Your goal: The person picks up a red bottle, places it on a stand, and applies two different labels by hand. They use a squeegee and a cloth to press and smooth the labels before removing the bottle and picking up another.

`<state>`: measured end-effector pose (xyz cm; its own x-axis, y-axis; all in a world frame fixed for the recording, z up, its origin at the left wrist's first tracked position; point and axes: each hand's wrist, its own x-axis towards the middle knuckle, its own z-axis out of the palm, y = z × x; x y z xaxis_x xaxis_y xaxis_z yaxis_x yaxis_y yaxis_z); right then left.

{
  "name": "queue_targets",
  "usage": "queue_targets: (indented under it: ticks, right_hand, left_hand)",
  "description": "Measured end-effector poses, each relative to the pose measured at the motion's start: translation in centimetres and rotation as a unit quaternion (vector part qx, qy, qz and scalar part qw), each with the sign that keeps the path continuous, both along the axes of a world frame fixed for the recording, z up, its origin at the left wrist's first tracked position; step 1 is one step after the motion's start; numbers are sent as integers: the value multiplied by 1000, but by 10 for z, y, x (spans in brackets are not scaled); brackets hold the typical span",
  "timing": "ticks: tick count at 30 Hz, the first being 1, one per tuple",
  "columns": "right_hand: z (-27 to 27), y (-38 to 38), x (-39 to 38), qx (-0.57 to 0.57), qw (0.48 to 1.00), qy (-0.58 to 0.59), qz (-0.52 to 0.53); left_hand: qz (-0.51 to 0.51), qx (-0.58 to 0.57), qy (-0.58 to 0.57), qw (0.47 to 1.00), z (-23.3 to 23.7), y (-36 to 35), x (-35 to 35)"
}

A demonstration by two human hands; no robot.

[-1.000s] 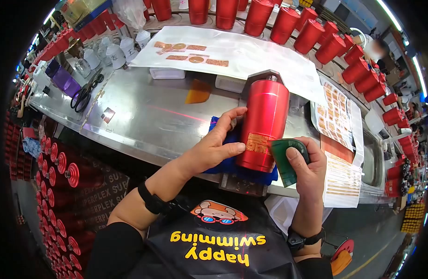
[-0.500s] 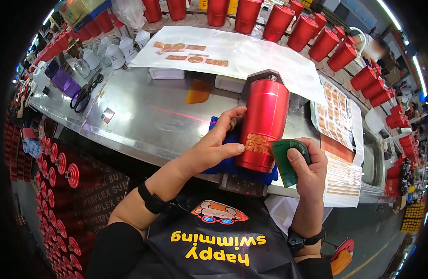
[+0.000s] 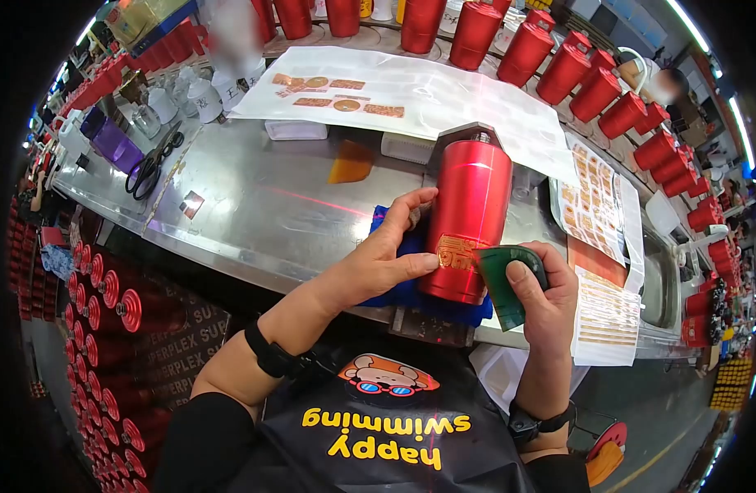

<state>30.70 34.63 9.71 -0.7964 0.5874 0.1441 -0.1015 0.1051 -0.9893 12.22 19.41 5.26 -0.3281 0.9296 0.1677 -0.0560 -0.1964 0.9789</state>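
A shiny red metal tumbler (image 3: 473,193) lies on a holder in front of me, its base toward me. A gold decal (image 3: 457,253) wraps its lower part. My left hand (image 3: 386,246) grips the tumbler's left side, thumb on the surface beside the decal and fingers curving partly out of sight. In my right hand (image 3: 550,300), thumb and fingers close on a dark green scraper (image 3: 501,287), whose edge touches or nearly touches the tumbler at the decal's right end. A blue cloth (image 3: 468,314) lies under the tumbler.
A white sheet with gold decals (image 3: 452,86) spans the back of the metal bench (image 3: 238,197). More decal sheets (image 3: 593,197) lie right. Amber scraper (image 3: 351,162), scissors (image 3: 152,168) and white bottles (image 3: 204,100) are on the bench. Several red tumblers (image 3: 565,74) line the conveyor behind.
The tumbler has turned slightly, its decal shifting a little to the right under my left thumb. Behind, the row of red tumblers has moved to the right. My right hand has hardly moved.
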Motion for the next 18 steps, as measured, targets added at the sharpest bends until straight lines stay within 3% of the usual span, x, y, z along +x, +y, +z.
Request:
queue_targets:
  ticks: [8,11,18]
  right_hand:
    - [-1,4,5,-1,1000,4,-8]
    - [-3,6,8,4,1000,6,-13]
    - [1,5,8,-7,999,25,-31]
  left_hand:
    - [64,9,29,997,-8,8,13]
    - [129,14,131,983,-9,8,18]
    - [201,-13,235,951,-5,3,19]
